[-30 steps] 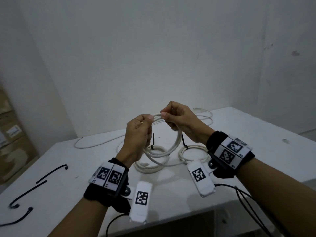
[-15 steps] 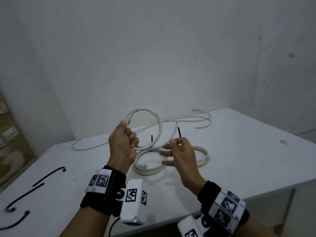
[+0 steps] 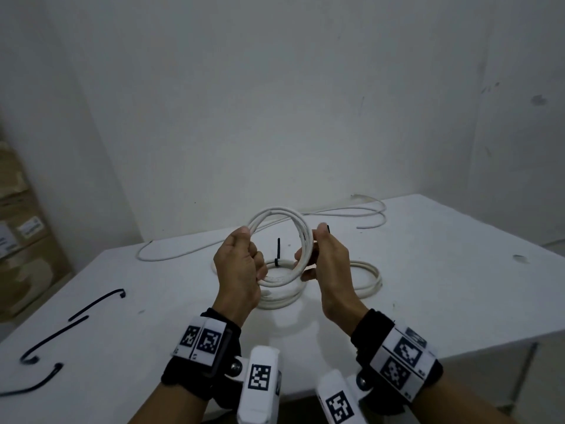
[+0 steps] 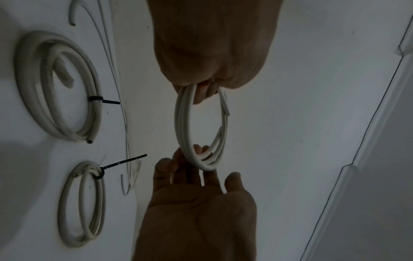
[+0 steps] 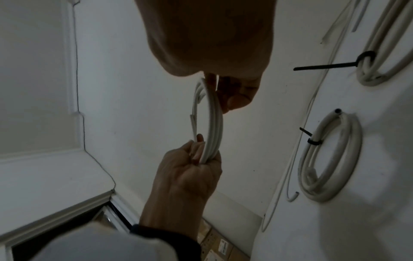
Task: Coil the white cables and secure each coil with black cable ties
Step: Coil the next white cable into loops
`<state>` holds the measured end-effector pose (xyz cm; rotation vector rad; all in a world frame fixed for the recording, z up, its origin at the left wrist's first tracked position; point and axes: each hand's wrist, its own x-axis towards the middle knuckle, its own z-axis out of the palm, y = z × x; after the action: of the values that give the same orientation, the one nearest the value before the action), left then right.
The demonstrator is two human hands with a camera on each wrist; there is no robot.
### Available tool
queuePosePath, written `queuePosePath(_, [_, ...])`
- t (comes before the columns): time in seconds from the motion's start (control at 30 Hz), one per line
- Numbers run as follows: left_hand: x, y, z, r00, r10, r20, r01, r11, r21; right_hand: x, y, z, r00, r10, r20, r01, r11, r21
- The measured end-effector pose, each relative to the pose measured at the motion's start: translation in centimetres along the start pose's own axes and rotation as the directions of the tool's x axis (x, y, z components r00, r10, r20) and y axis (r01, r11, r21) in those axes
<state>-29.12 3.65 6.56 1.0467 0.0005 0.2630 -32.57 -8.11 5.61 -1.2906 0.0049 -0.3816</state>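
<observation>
A small white cable coil [image 3: 282, 214] hangs upright in the air above the table. My left hand [image 3: 244, 258] grips its left side, fingers curled round the strands [image 4: 185, 123]. My right hand [image 3: 321, 258] curls round the right side of the coil [image 5: 212, 123] and holds a black cable tie [image 3: 327, 228] against it; only the tie's tip shows above the thumb. Two tied coils lie on the table beneath: a thick one [image 3: 284, 296] [image 4: 55, 84] with a tie [image 3: 278, 252] standing up, and a thinner one [image 3: 368, 276] [image 4: 82, 203].
Three loose black ties [image 3: 94, 304] [image 3: 52, 338] [image 3: 30, 384] lie on the white table [image 3: 443, 270] at the left. A long uncoiled white cable [image 3: 336, 211] runs along the back by the wall. Cardboard boxes [image 3: 24, 240] stand beyond the left edge.
My right hand, which held the black tie lower and apart from the coil, has come up and closed on the coil's right side. My left hand has kept hold of the coil.
</observation>
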Motion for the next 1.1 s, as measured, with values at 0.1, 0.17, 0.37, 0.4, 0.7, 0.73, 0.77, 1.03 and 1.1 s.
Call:
queuePosePath(0.1, [-0.3, -0.5, 0.0, 1.000, -0.003, -0.004, 0.003, 1.000, 0.012, -0.2, 0.7, 0.1, 0.998, -0.056, 0.012, 0.057, 0.987, -0.151])
queuePosePath(0.17, [-0.4, -0.7, -0.1, 1.000, -0.008, -0.009, 0.008, 1.000, 0.011, 0.0, 1.1, -0.1, 0.999, -0.041, 0.031, 0.047, 0.981, -0.189])
queuePosePath(0.37, [-0.5, -0.7, -0.1, 0.999, -0.027, -0.026, 0.027, 1.000, 0.000, 0.1, 1.6, -0.2, 0.998, -0.033, 0.056, 0.038, 0.994, -0.101])
queuePosePath(0.4, [-0.5, -0.7, 0.0, 0.999, -0.033, -0.028, 0.033, 0.999, 0.002, 0.1, 1.7, -0.3, 0.998, -0.031, 0.062, 0.038, 0.994, -0.107])
queuePosePath(0.7, [0.0, -1.1, -0.6, 0.994, -0.103, -0.035, 0.103, 0.995, -0.007, 0.3, 1.9, -1.2, 0.978, 0.042, 0.205, -0.024, 0.996, -0.090])
queuePosePath(0.73, [0.0, -1.0, -0.6, 0.994, -0.101, -0.029, 0.101, 0.995, 0.007, 0.3, 2.1, -1.3, 0.980, 0.054, 0.189, -0.041, 0.997, -0.072])
queuePosePath(0.77, [0.0, -0.9, -0.6, 0.995, -0.100, -0.022, 0.100, 0.995, 0.022, 0.3, 2.3, -1.3, 0.983, 0.072, 0.170, -0.060, 0.996, -0.072])
queuePosePath(1.03, [-0.5, 1.6, -1.5, 0.983, -0.094, 0.155, 0.008, 0.875, 0.484, 1.8, -1.2, -2.9, 0.849, -0.414, 0.328, 0.528, 0.659, -0.536])
queuePosePath(1.1, [-0.8, 2.1, -1.2, 0.966, -0.127, 0.224, -0.032, 0.803, 0.595, 2.2, -2.7, -2.1, 0.760, -0.250, 0.600, 0.642, 0.432, -0.633])
